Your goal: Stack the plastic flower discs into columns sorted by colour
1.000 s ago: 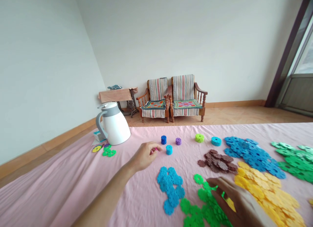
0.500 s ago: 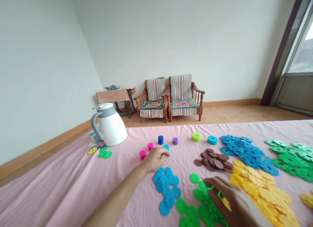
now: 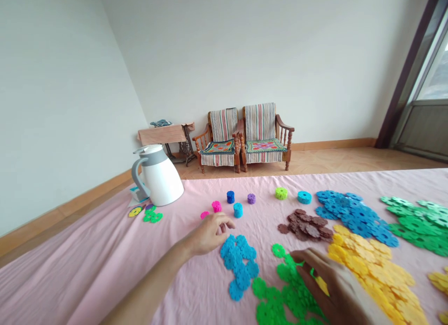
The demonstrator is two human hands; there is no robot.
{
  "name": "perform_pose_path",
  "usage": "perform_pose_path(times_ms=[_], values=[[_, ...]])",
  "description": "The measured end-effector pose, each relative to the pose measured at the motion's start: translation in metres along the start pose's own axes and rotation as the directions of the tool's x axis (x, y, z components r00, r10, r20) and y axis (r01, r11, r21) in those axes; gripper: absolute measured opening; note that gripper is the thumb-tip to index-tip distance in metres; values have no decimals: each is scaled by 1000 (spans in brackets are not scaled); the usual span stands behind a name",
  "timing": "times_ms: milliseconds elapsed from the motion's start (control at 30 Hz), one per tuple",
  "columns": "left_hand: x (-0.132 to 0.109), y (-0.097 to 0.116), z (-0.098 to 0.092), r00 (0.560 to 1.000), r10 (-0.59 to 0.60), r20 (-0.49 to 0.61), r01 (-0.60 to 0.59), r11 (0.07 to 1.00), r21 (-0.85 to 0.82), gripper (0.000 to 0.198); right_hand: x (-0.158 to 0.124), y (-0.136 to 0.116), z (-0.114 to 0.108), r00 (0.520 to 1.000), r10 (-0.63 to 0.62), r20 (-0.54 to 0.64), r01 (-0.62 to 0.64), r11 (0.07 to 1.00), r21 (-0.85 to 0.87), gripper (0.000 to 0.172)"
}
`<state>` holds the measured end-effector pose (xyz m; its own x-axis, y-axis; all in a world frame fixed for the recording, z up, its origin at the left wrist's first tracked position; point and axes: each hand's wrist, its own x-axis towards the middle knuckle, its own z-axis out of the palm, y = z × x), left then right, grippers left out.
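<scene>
My left hand [image 3: 212,234] hovers just above and left of a loose pile of light-blue flower-shaped plastic discs [image 3: 241,264]. Its fingers are bent but apart, with nothing visible in them. Beyond it stand a light-blue stack of discs [image 3: 238,210] and a pink stack [image 3: 216,206]; another pink stack [image 3: 205,215] is partly hidden behind the hand. My right hand [image 3: 329,280] is over the right part of a pile of green discs [image 3: 294,290], thumb and fingers apart. I see no disc held there, though the fingertips partly cover the pile.
More stacks stand further back: dark blue [image 3: 230,197], purple [image 3: 251,198], lime [image 3: 281,193] and blue [image 3: 304,197]. Piles of brown [image 3: 308,225], blue [image 3: 353,215], yellow [image 3: 374,273] and green discs [image 3: 420,224] lie rightward. A white jug [image 3: 163,180] stands at left.
My left hand has drawn back toward me and to the left from the light-blue stack, which now shows fully. My right hand has stayed almost in place over the green pile.
</scene>
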<state>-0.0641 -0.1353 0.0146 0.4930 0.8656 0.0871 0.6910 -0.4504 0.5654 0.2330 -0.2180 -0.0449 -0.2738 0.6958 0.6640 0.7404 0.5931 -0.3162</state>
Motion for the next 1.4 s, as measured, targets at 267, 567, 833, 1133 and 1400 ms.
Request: perform_pose_path(times_ms=[267,567,833,1133,1400], values=[[-36,8,0,992,11,128,-14,1000,18,41,-3,1,1,994,85,71,-89,994,62,23],[-48,26,5,993,9,116,-20,996,89,43,-5,3,1,990,83,117,-89,995,41,21],[-26,2,10,986,-123,-111,118,992,-50,37,-1,-2,-1,993,77,94,-78,997,6,24],[-13,4,9,980,-177,-87,166,979,-122,27,-4,1,0,988,69,137,-70,998,1,26],[4,-7,32,929,-190,-316,185,982,-45,44,18,-7,5,960,140,243,-168,981,100,32]])
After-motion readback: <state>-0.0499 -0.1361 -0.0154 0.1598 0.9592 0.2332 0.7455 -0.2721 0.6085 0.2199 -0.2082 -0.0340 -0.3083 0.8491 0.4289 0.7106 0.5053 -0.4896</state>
